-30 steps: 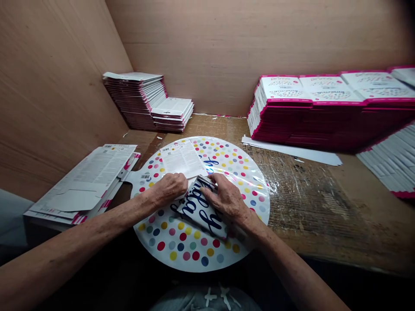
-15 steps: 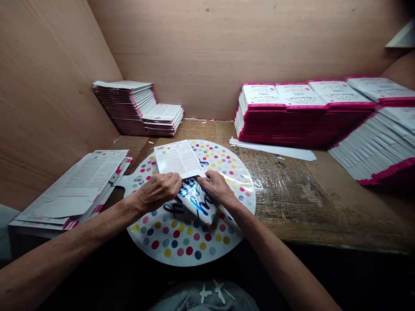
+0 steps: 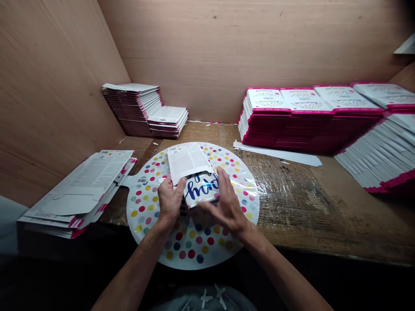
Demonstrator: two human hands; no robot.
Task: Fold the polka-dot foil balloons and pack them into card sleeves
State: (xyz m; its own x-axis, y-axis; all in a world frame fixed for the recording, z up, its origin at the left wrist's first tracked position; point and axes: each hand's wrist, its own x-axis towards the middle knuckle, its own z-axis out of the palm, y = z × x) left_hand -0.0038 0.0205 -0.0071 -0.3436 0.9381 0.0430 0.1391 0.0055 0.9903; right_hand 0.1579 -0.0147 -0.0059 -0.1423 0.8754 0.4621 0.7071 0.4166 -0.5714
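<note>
A white printed card sleeve [image 3: 188,162] lies over the far part of a dotted foil balloon [image 3: 142,211], which is spread flat with its tail to the left. A folded foil balloon [image 3: 201,190] with dark blue lettering sticks out of the sleeve's near end; how far it reaches inside is hidden. My left hand [image 3: 170,196] grips the near left corner of the sleeve and the folded foil, thumb on top. My right hand [image 3: 228,205] is at the right and near edges of the folded foil, fingers stretched out and thumb apart, slightly blurred.
Card sleeves lie in a pile [image 3: 74,185] on the left. A stack of sleeves [image 3: 132,108] stands at the back left, longer pink-edged stacks [image 3: 301,123] at the back right. A white paper strip [image 3: 279,154] lies before them. Wooden panels [image 3: 194,52] enclose the table.
The folded foil has become shorter and squarer below the sleeve. My left hand has turned to hold the corner with its thumb on top; my right hand has opened along the foil's edge.
</note>
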